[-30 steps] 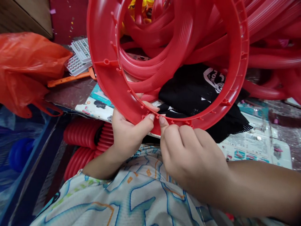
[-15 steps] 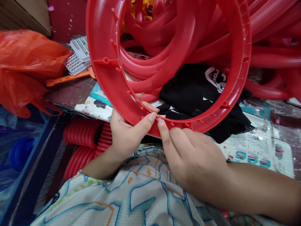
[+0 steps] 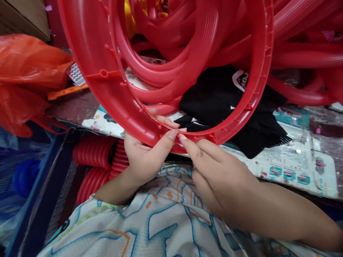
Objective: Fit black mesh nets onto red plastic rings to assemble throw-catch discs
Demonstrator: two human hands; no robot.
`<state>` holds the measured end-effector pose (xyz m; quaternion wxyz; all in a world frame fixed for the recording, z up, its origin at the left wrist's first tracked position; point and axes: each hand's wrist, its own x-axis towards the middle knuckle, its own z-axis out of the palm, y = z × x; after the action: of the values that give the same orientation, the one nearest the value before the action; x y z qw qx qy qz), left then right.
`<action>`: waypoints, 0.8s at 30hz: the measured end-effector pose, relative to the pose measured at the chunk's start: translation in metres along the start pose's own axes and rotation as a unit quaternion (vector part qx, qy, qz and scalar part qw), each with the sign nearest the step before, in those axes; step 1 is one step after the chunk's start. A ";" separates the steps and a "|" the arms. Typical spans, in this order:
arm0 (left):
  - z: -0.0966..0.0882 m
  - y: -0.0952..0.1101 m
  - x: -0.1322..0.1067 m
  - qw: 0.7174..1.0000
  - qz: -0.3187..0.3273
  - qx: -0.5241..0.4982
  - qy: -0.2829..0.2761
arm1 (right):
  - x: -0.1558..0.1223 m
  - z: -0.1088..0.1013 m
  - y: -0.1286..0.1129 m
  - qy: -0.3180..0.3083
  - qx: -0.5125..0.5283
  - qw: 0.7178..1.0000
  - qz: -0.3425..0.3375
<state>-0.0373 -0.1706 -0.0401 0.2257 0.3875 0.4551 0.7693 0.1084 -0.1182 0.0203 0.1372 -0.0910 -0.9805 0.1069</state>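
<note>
A large red plastic ring [image 3: 150, 132], hollow like an open channel with small pegs and ribs inside, stands tilted up in front of me. My left hand [image 3: 144, 153] grips its lower edge, thumb inside the channel and fingers behind the rim. Close beside that thumb, my right hand [image 3: 219, 171] has its fingertips pinched together against the ring's inner rim; whatever sits between them is too small to make out. A thin clear strand [image 3: 232, 231] trails below my right hand over the patterned clothing.
Red ribbed tubes [image 3: 166, 71] pile up behind the ring. Black cloth [image 3: 209, 100] and printed cards [image 3: 292, 167] lie on the table. An orange plastic bag [image 3: 29, 71] is at left, beside an orange strip [image 3: 66, 91]. Red corrugated pieces [image 3: 92, 151] sit below the table edge.
The ring has shifted left and turned slightly, its left side swinging outward. My right hand has rolled and its fingers sit more closely pinched. The clear strand now shows below it.
</note>
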 end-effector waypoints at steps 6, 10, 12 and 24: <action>-0.002 -0.007 -0.002 1.000 0.024 -0.016 -0.009 | -0.001 0.012 0.001 0.093 0.076 0.985 0.123; 0.000 -0.007 -0.004 0.999 0.030 -0.027 -0.003 | 0.000 0.017 -0.002 0.133 0.012 0.983 0.125; 0.000 -0.006 -0.005 1.000 0.020 -0.022 0.003 | 0.001 0.019 -0.002 0.150 -0.027 0.981 0.117; -0.001 -0.010 -0.006 0.999 0.005 -0.039 -0.004 | 0.005 0.028 0.005 0.253 -0.147 0.956 0.028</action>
<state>-0.0347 -0.1709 -0.0520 0.2389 0.3833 0.4218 0.7862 0.0961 -0.1174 -0.0056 0.3631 -0.1618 -0.9155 -0.0617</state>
